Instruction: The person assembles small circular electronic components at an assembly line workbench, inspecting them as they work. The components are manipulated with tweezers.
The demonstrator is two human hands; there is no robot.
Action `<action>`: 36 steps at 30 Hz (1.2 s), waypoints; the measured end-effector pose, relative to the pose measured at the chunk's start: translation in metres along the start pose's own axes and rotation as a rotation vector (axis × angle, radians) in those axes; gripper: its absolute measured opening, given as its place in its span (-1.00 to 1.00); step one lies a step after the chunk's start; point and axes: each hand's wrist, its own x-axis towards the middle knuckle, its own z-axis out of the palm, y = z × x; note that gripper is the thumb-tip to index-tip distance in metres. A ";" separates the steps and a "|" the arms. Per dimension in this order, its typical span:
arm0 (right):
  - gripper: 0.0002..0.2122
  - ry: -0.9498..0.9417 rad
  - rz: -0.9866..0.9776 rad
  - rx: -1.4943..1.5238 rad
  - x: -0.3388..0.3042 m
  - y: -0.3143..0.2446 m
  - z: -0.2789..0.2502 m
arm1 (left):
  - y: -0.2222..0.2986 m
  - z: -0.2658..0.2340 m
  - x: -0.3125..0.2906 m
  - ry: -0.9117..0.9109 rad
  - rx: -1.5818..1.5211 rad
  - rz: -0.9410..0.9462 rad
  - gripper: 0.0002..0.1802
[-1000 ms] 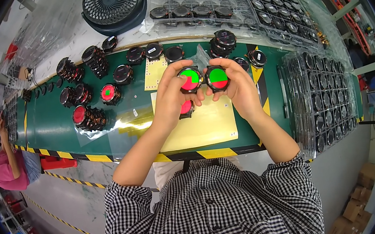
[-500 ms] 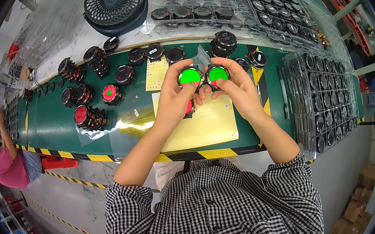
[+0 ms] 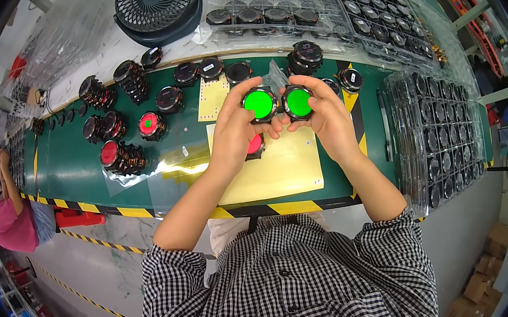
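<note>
My left hand (image 3: 232, 130) grips a round black watch case (image 3: 259, 104) with a fully lit green screen. Beside it, a second green-screened watch case (image 3: 298, 102) is held in my right hand (image 3: 333, 124). Both are raised side by side over a yellow sheet (image 3: 280, 174), faces up, fingers around their rims. Partly hidden under my left hand, a watch with a red screen (image 3: 255, 147) lies on the sheet. A clear plastic scrap (image 3: 276, 74) shows just behind the two watches.
Stacked watches (image 3: 123, 158) and a watch with a red screen and green patch (image 3: 151, 126) stand on the green mat (image 3: 76, 171) at left. Clear trays full of watches (image 3: 438, 139) rise at right. A fan (image 3: 157, 7) sits behind. A person in pink (image 3: 10, 224) works at far left.
Red areas low on both held screens have turned green. My thumbs have shifted off the screens toward the rims. Both watches remain in nearly the same place.
</note>
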 end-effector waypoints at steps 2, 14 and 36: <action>-0.58 0.000 -0.002 0.007 0.000 0.000 0.000 | -0.001 -0.002 0.001 -0.011 -0.029 0.004 -0.48; -0.58 -0.021 0.005 0.029 0.000 -0.001 -0.001 | 0.006 0.002 0.000 0.020 -0.014 -0.011 -0.55; -0.49 0.283 -1.150 -1.467 0.004 -0.016 -0.012 | 0.021 -0.006 0.001 0.237 1.520 1.087 -0.39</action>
